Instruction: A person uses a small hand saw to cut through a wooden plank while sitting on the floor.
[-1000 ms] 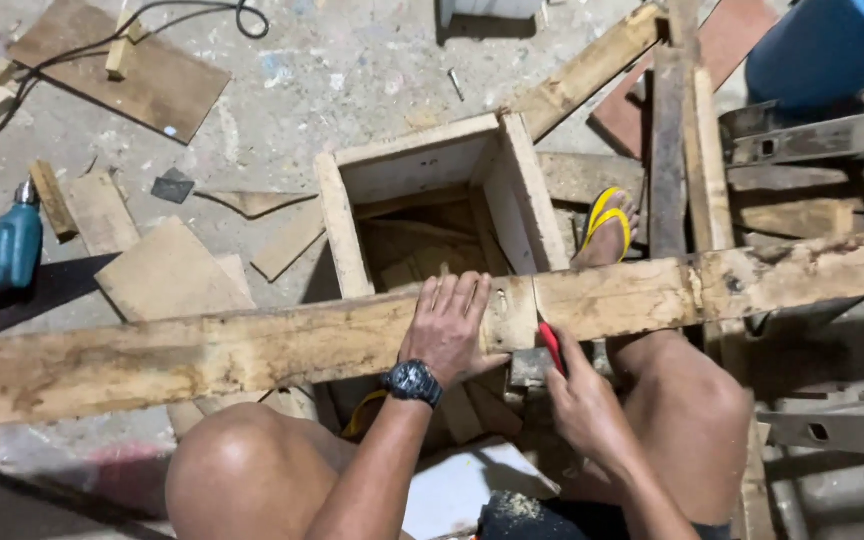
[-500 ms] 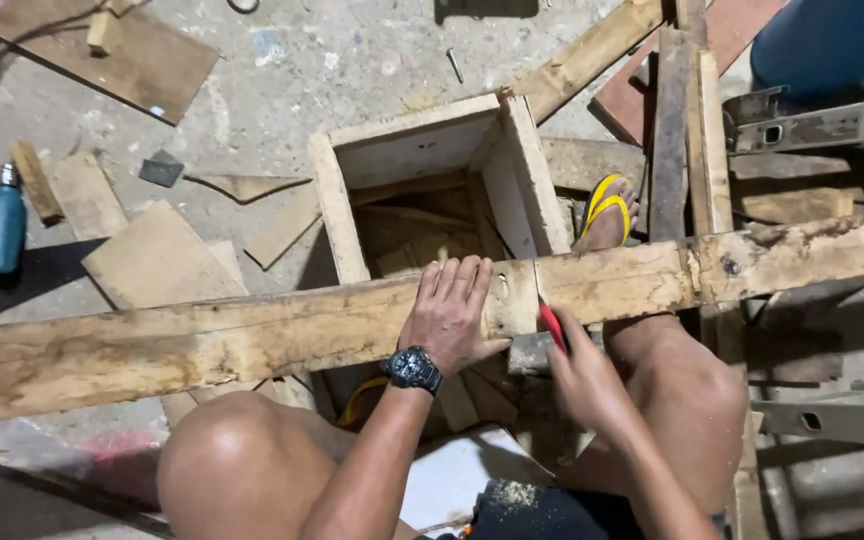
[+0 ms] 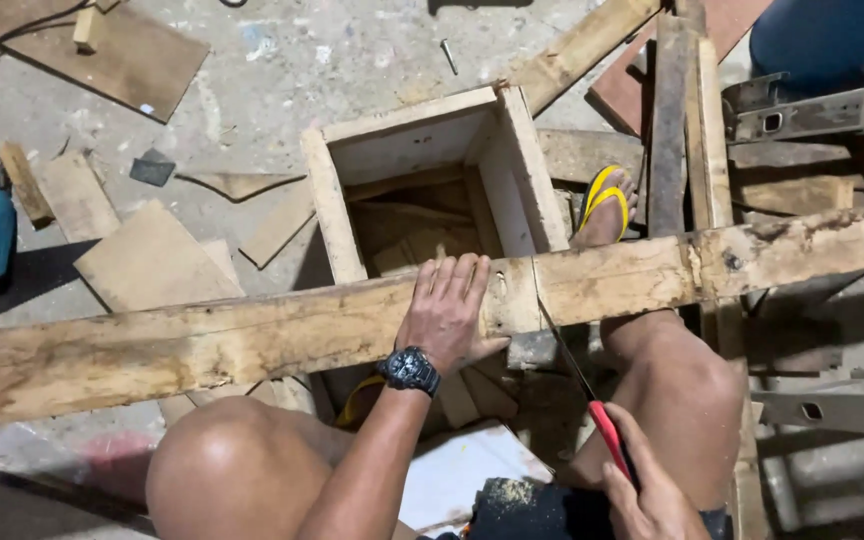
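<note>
My left hand (image 3: 449, 312) lies flat on the long plank (image 3: 252, 335), fingers spread, pressing it down across my knees above the open wooden box (image 3: 422, 180). My right hand (image 3: 647, 490) grips the red-handled saw (image 3: 582, 385), its blade biting the plank's edge.

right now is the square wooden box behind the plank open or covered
Open: the square wooden box has no lid, and its inside walls and wood scraps at the bottom show.
</note>
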